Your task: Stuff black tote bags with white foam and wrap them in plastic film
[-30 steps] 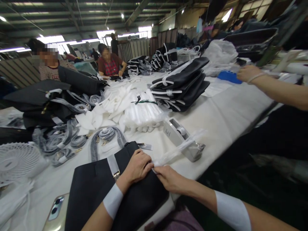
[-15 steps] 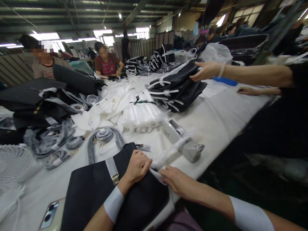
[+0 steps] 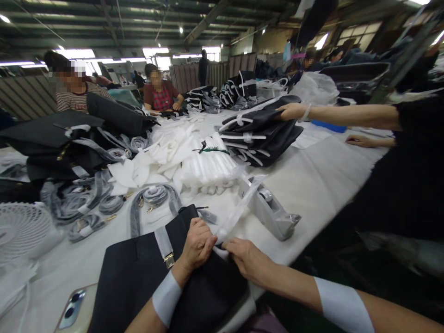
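Observation:
A black handbag (image 3: 138,273) lies in front of me, with a wrapped strap and gold buckle (image 3: 169,260) on its face. My left hand (image 3: 199,243) is closed on the bag's upper edge. Close beside it, my right hand (image 3: 248,261) pinches a strip of white wrapping (image 3: 221,252) at the bag's side edge; its fingertips are partly hidden. Beyond my hands, a clear plastic strip (image 3: 239,208) trails toward a grey tape dispenser (image 3: 272,212). A wrapped shoulder strap (image 3: 155,195) lies behind the bag.
White foam pieces (image 3: 138,169) and a bundle of white rolls (image 3: 208,169) lie mid-table. A co-worker's hand (image 3: 293,111) rests on stacked black bags (image 3: 267,134). At left are coiled straps (image 3: 72,203), a white fan (image 3: 21,231) and a phone (image 3: 74,307).
My right hand has moved slightly left, closer to my left hand, and less white wrapping shows between them. The view has shifted a little. The co-worker's hand stays at the stacked bags.

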Demonstrator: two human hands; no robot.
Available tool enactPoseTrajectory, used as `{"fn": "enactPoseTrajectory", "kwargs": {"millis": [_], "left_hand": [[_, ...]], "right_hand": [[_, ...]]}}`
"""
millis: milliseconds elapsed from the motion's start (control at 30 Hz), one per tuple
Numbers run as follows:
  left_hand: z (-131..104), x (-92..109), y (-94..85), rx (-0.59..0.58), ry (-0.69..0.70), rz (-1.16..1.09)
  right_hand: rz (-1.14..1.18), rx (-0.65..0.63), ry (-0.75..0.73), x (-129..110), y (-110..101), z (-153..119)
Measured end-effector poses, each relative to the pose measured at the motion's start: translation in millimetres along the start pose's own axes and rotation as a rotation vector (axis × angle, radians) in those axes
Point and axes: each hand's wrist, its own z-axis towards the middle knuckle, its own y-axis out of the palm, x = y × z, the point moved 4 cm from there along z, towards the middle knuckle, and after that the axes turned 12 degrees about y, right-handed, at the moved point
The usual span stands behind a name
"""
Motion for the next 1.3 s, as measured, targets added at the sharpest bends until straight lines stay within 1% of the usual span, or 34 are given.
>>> {"fn": "enactPoseTrajectory", "kwargs": {"millis": [67, 100, 167, 233, 300, 367, 433, 500, 567, 600, 633, 700, 767, 800, 833, 900, 967, 1000, 1067, 1100, 1133, 1167, 1200, 1233, 1267, 1300], "left_hand": [[-0.2, -0.3, -0.9, 0.013, 0.015, -0.007], [-0.4, -0.7, -1.4, 0.018, 0.016, -0.01], [-0.7, -2.6, -1.5, 0.02, -0.003, -0.011], [-0.7, -5.7, 0.7, -0.015, -0.04, -0.016], [0.0, -8.7, 5.7, -0.094, -0.073, -0.031], [1.0, -11.2, 11.6, -0.178, -0.094, -0.045], [2.1, -12.7, 16.0, -0.227, -0.107, -0.047], [3.0, -13.4, 18.4, -0.246, -0.113, -0.034], [3.5, -13.1, 19.6, -0.256, -0.116, -0.019], [3.4, -12.8, 19.9, -0.26, -0.121, -0.015], [3.2, -12.5, 20.1, -0.266, -0.129, -0.013], [2.1, -12.0, 21.0, -0.289, -0.145, -0.025], [0.5, -11.7, 22.7, -0.335, -0.152, -0.038], [-0.3, -11.7, 23.8, -0.362, -0.153, -0.039], [-0.9, -12.1, 24.8, -0.385, -0.157, -0.036], [-1.6, -13.6, 26.4, -0.417, -0.18, -0.027], [-1.4, -15.6, 27.0, -0.422, -0.221, -0.027], [-1.1, -16.2, 27.2, -0.419, -0.239, -0.037], [-1.0, -17.0, 27.5, -0.407, -0.271, -0.075], [-1.5, -17.4, 27.6, -0.393, -0.287, -0.101], [-2.6, -18.0, 27.6, -0.377, -0.303, -0.126], [-4.3, -18.9, 27.6, -0.356, -0.317, -0.146], [-6.5, -20.3, 27.4, -0.33, -0.33, -0.158], [-9.0, -22.1, 27.0, -0.3, -0.342, -0.163], [-11.4, -24.2, 26.5, -0.271, -0.349, -0.163], [-13.4, -26.4, 25.6, -0.244, -0.355, -0.16]], "right_hand": [[0.205, -0.036, 0.082, -5.2, 1.7, 0.7], [0.325, -0.069, 0.165, -5.7, 3.3, 2.3], [0.581, -0.133, 0.376, -3.1, 9.0, 6.2], [0.754, -0.168, 0.544, 1.0, 16.0, 9.7], [0.768, -0.178, 0.621, 4.4, 20.3, 11.9], [0.702, -0.19, 0.638, 5.9, 20.2, 12.2], [0.599, -0.156, 0.586, 4.2, 13.4, 11.0], [0.415, -0.092, 0.472, -0.7, 3.7, 9.0], [0.247, -0.068, 0.38, -5.2, 0.0, 5.8], [0.217, -0.077, 0.371, -5.5, 2.0, 4.0], [0.239, -0.104, 0.386, -4.6, 6.7, 2.0], [0.352, -0.179, 0.417, -2.2, 21.7, -2.0], [0.424, -0.245, 0.41, -1.5, 37.4, -5.3], [0.403, -0.248, 0.391, -1.6, 42.1, -6.2], [0.342, -0.224, 0.366, -1.8, 43.4, -6.5], [0.156, -0.15, 0.326, -1.6, 36.5, -5.1], [-0.007, -0.085, 0.341, 1.2, 19.1, -1.7], [-0.041, -0.05, 0.364, 3.1, 8.1, 0.4], [0.012, 0.071, 0.383, 3.8, -13.8, 4.1], [0.084, 0.162, 0.354, 1.2, -22.3, 5.3], [0.166, 0.258, 0.294, -3.8, -27.2, 5.9], [0.232, 0.348, 0.209, -10.5, -27.7, 5.9], [0.261, 0.422, 0.109, -18.4, -23.3, 5.5], [0.246, 0.471, 0.005, -26.6, -14.4, 5.3], [0.188, 0.494, -0.091, -34.0, -1.9, 5.5], [0.098, 0.49, -0.17, -39.9, 13.0, 6.4]]}}
